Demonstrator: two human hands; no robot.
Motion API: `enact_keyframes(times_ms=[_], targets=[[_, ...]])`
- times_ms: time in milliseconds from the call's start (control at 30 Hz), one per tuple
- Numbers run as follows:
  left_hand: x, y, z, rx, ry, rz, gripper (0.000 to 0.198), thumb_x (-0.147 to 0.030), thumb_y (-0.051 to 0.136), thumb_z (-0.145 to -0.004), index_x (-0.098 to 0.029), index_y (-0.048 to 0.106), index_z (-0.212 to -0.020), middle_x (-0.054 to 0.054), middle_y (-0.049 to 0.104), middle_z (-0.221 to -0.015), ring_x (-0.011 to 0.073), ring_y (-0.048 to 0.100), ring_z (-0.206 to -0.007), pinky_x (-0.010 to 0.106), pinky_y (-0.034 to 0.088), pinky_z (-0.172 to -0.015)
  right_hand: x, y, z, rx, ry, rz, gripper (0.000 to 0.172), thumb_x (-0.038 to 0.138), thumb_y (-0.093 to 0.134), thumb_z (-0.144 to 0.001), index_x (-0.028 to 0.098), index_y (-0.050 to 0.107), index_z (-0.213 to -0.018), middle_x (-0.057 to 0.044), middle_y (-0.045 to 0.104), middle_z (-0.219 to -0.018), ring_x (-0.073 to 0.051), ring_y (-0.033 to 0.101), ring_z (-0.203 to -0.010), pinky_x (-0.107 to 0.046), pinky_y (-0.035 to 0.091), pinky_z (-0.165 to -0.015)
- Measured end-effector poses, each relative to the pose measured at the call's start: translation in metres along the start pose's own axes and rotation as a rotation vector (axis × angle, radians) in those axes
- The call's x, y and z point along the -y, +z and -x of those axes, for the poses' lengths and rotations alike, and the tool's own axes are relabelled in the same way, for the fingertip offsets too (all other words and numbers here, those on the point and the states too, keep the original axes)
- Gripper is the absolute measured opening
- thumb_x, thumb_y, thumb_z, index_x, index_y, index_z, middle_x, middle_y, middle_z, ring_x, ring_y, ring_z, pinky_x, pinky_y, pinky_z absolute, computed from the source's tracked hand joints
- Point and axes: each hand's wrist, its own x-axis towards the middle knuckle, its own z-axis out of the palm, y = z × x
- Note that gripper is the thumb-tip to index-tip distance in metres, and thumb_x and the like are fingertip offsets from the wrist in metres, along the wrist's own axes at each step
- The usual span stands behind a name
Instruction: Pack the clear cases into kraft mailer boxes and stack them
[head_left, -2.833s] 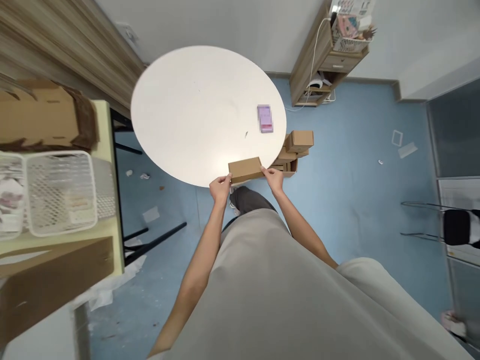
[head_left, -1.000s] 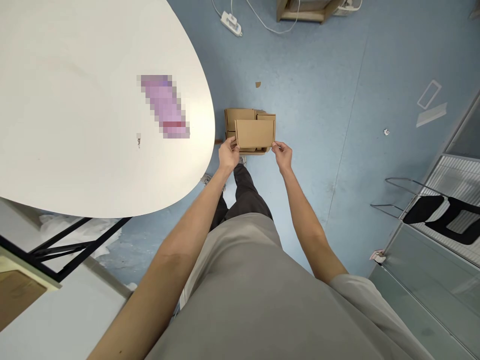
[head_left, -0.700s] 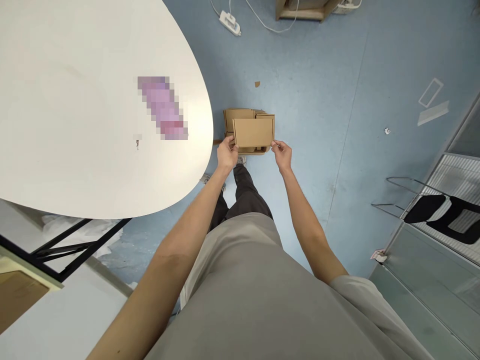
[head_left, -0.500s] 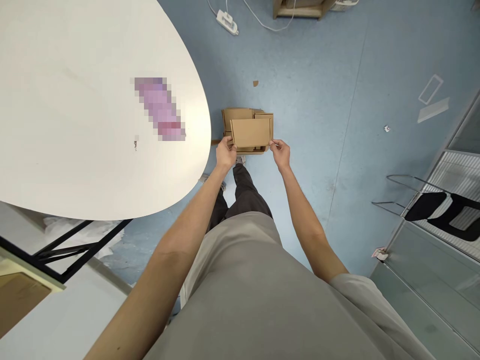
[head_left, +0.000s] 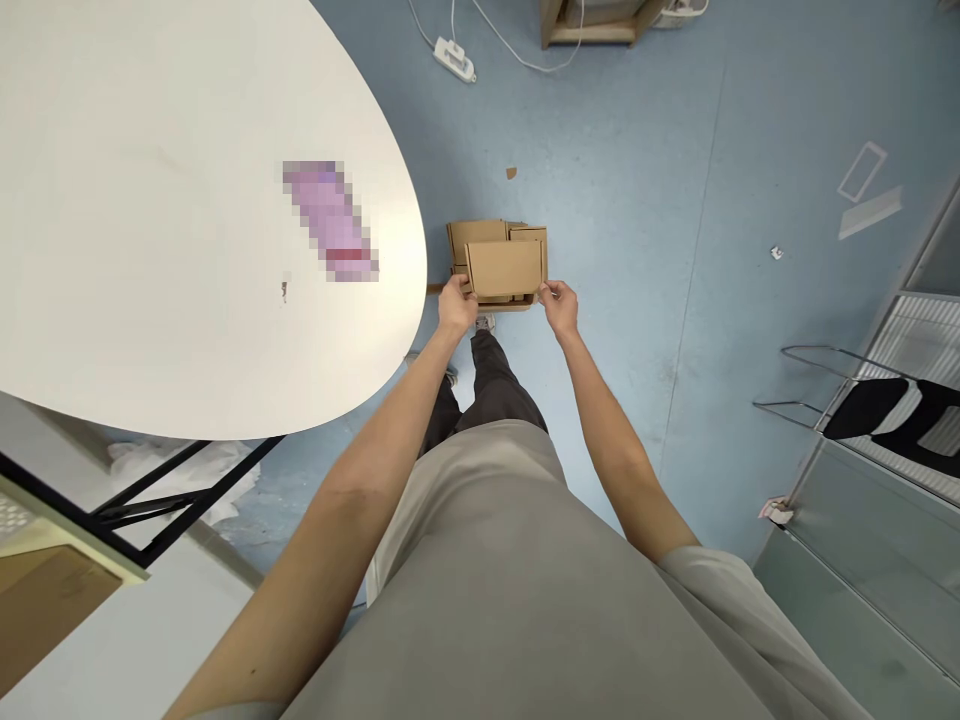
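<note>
A small flat brown cardboard box (head_left: 504, 268) is between my two hands, over a group of other cardboard boxes (head_left: 478, 232). With its fingers bent, my left hand (head_left: 456, 304) grips the near left corner. My right hand (head_left: 561, 305) pinches the near right corner between thumb and fingers. Several more brown boxes show behind and under the held one, but it hides most of them. Whether they sit inside a larger carton I cannot tell.
On the left is a white rounded table (head_left: 187, 330) bearing a blurred-out pinkish item (head_left: 330, 220). A power strip (head_left: 454, 60) with cables lies on the blue floor ahead. A black chair (head_left: 866, 408) stands at the right by a glass partition. My shoe (head_left: 486, 323) is close to the boxes.
The view has shifted slightly, so the table and chair appear a little further right. Both hands keep their hold on the cardboard box, which has hardly moved.
</note>
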Motion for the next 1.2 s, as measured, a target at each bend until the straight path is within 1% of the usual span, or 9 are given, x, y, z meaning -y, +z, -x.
enact_keyframes(times_ms=[100, 167, 367, 500, 633, 733, 833, 1000, 1200], targets=[[-0.012, -0.004, 0.006, -0.015, -0.064, -0.032, 0.048, -0.013, 0.074, -0.089, -0.016, 0.071, -0.137, 0.019, 0.075, -0.144, 0.0352, 0.071, -0.139, 0.058, 0.047, -0.131, 0.005, 0.0, 0.0, -0.055, 0.008, 0.014, 0.049, 0.07, 0.074, -0.089, 0.023, 0.074, -0.104, -0.013, 0.08, -0.118, -0.026, 0.076, -0.108, -0.047, 0.059, -0.11], [-0.022, -0.012, 0.016, -0.022, -0.023, 0.005, 0.052, -0.014, 0.076, -0.089, -0.018, 0.07, -0.14, 0.018, 0.074, -0.146, 0.0334, 0.071, -0.14, 0.056, 0.046, -0.132, 0.014, -0.002, 0.004, -0.09, -0.007, 0.035, 0.048, 0.065, 0.073, -0.091, 0.022, 0.074, -0.109, -0.015, 0.08, -0.123, -0.027, 0.077, -0.11, -0.048, 0.058, -0.112], [-0.05, -0.055, 0.069, -0.076, 0.037, 0.013, 0.043, -0.019, 0.07, -0.089, -0.018, 0.075, -0.132, 0.017, 0.077, -0.142, 0.0326, 0.077, -0.126, 0.057, 0.053, -0.124, 0.061, -0.004, 0.037, -0.091, -0.141, 0.071, 0.04, 0.054, 0.069, -0.094, 0.02, 0.073, -0.115, -0.018, 0.079, -0.132, -0.029, 0.075, -0.122, -0.052, 0.053, -0.12], [-0.053, -0.09, 0.108, -0.128, 0.09, 0.094, 0.037, -0.022, 0.067, -0.09, -0.021, 0.078, -0.126, 0.015, 0.08, -0.138, 0.0301, 0.079, -0.119, 0.055, 0.059, -0.117, 0.089, 0.011, 0.064, -0.087, -0.208, 0.108, 0.037, 0.049, 0.07, -0.092, 0.018, 0.075, -0.112, -0.02, 0.081, -0.129, -0.03, 0.076, -0.122, -0.051, 0.055, -0.118], [-0.045, -0.129, 0.14, -0.158, 0.125, 0.211, 0.034, -0.023, 0.069, -0.089, -0.021, 0.078, -0.122, 0.016, 0.081, -0.135, 0.0305, 0.08, -0.118, 0.055, 0.061, -0.114, 0.114, 0.042, 0.095, -0.061, -0.271, 0.119, 0.037, 0.046, 0.07, -0.09, 0.017, 0.076, -0.112, -0.021, 0.081, -0.129, -0.031, 0.077, -0.122, -0.05, 0.057, -0.116], [-0.039, -0.167, 0.163, -0.196, 0.174, 0.263, 0.033, -0.024, 0.069, -0.089, -0.021, 0.078, -0.12, 0.016, 0.082, -0.135, 0.0302, 0.08, -0.12, 0.055, 0.06, -0.114, 0.134, 0.077, 0.13, -0.024, -0.34, 0.11, 0.039, 0.046, 0.068, -0.091, 0.016, 0.075, -0.115, -0.021, 0.081, -0.131, -0.031, 0.078, -0.121, -0.05, 0.058, -0.116], [-0.031, -0.213, 0.19, -0.262, 0.239, 0.335, 0.03, -0.023, 0.066, -0.089, -0.023, 0.079, -0.117, 0.014, 0.082, -0.133, 0.0295, 0.079, -0.123, 0.055, 0.059, -0.117, 0.153, 0.122, 0.176, 0.036, -0.418, 0.107, 0.04, 0.049, 0.067, -0.091, 0.018, 0.075, -0.114, -0.02, 0.082, -0.129, -0.031, 0.079, -0.12, -0.049, 0.059, -0.114], [-0.003, -0.295, 0.244, -0.419, 0.247, 0.445, 0.019, -0.019, 0.068, -0.089, -0.024, 0.078, -0.104, 0.011, 0.083, -0.124, 0.0287, 0.081, -0.114, 0.05, 0.063, -0.11, 0.174, 0.216, 0.257, 0.204, -0.552, 0.105, 0.043, 0.051, 0.065, -0.088, 0.02, 0.077, -0.115, -0.017, 0.082, -0.132, -0.031, 0.079, -0.118, -0.049, 0.06, -0.113], [0.048, -0.393, 0.309, -0.702, 0.257, 0.643, 0.005, -0.021, 0.073, -0.091, -0.023, 0.07, -0.095, 0.012, 0.084, -0.121, 0.0252, 0.08, -0.105, 0.046, 0.064, -0.102, 0.186, 0.334, 0.355, 0.459, -0.663, 0.158, 0.045, 0.056, 0.066, -0.09, 0.022, 0.078, -0.118, -0.018, 0.081, -0.134, -0.032, 0.078, -0.119, -0.052, 0.063, -0.108]])
